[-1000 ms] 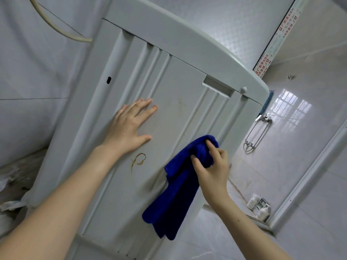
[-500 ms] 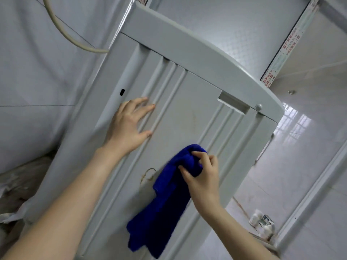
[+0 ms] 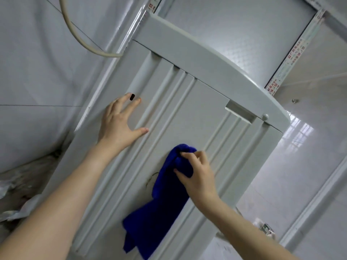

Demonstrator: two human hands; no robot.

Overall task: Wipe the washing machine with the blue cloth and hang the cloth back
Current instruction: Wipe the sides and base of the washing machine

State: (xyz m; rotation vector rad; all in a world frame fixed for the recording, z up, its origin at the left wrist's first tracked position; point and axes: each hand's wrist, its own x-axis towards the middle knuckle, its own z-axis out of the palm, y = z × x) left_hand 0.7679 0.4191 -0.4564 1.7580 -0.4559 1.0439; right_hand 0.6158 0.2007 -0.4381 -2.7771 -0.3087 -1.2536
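The white washing machine [image 3: 197,102] fills the middle of the view, its ribbed side panel facing me. My left hand [image 3: 120,124] lies flat on the panel's upper left with fingers spread, next to a small black slot. My right hand [image 3: 197,175] grips the bunched top of the blue cloth [image 3: 161,207] and presses it against the panel's middle. The rest of the cloth hangs down loose below my hand. A thin brownish mark [image 3: 151,178] on the panel shows just left of the cloth, partly covered by it.
A beige hose [image 3: 78,36] curves down the tiled wall at the upper left to the machine's back. Debris lies on the floor at the left [image 3: 22,182]. Small bottles [image 3: 266,229] stand on the floor at the lower right beside a white door frame [image 3: 319,194].
My right hand has slid the cloth leftward and a little down over the panel, now covering part of the brownish mark. My left hand shifted toward the panel's left edge. The view tilted upward.
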